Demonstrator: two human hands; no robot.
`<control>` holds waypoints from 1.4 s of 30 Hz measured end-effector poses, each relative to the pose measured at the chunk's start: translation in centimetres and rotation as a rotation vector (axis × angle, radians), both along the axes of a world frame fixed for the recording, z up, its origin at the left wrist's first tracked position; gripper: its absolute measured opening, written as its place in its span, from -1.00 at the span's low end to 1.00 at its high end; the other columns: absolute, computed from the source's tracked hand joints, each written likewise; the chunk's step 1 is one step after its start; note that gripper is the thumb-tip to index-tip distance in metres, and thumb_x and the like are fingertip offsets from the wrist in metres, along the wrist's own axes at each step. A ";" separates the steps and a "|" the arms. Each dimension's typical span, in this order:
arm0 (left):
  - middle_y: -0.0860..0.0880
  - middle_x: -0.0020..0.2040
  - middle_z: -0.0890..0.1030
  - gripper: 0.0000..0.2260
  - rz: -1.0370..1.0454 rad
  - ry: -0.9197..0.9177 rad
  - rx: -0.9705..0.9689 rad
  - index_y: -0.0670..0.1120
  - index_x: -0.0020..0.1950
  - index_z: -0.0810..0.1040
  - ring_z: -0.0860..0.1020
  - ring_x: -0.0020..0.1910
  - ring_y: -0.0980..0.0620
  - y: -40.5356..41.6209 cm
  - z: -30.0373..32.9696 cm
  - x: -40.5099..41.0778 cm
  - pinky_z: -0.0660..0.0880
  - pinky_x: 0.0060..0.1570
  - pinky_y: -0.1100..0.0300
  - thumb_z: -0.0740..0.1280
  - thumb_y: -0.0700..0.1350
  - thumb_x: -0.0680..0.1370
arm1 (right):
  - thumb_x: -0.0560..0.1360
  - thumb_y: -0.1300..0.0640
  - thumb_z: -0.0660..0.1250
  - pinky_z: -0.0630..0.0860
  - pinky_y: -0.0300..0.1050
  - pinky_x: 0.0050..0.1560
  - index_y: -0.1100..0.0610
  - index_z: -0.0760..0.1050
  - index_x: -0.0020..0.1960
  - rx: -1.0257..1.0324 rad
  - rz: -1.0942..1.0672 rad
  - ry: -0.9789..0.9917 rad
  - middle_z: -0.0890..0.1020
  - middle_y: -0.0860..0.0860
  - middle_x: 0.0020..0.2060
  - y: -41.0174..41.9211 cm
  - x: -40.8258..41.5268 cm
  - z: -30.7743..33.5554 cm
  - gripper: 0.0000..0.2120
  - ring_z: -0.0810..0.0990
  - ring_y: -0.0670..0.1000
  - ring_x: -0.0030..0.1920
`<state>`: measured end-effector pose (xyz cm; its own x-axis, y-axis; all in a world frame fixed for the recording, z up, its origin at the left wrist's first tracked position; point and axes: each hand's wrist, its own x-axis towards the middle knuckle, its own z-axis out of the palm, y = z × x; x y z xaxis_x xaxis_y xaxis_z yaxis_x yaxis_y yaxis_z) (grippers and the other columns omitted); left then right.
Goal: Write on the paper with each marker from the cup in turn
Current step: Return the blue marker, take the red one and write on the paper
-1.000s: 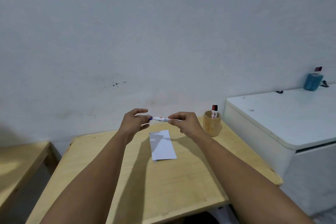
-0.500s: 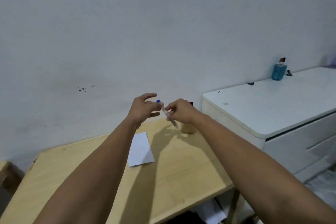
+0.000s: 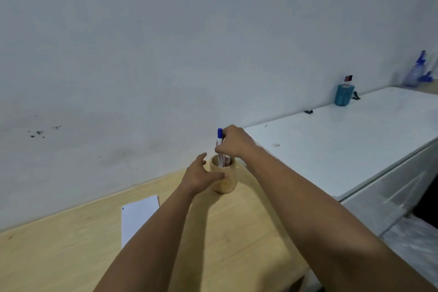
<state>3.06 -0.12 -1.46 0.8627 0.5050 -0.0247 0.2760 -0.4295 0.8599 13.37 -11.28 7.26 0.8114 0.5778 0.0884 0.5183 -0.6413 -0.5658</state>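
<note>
Marker, white barrel w/ blue cap (image 3: 219,140), stands upright in the right hand (image 3: 234,142), cap end up, lower end dipping into the round light-wood cup (image 3: 224,176) on the pale wood tabletop (image 3: 225,239). Right grip: fingers pinched shut around barrel. Left hand (image 3: 201,176) has a loose, half-open grip, fingers touching the cup's side. White paper sheet (image 3: 137,216) lies flat, left of cup, apart from both hands. A 2nd marker in cup, unclear.

Light: dim, even, bluish.
Shadows: soft arm shadows fall on the table (image 3: 248,232).
Focus: soft overall; the bottle (image 3: 417,71) at far right is blurred.
Edges: wide-angle bending.
</note>
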 end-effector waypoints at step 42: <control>-0.08 0.46 0.51 -0.38 0.017 -0.027 0.188 0.06 0.61 0.27 0.50 0.38 -0.09 0.2 2.4 -1.6 0.45 0.26 0.05 0.36 0.04 0.57 | 0.67 0.02 0.43 0.67 0.09 -0.01 0.24 0.71 0.13 0.626 0.014 0.074 0.64 0.14 -0.22 0.0 -0.6 3.9 -0.73 0.62 0.05 -0.25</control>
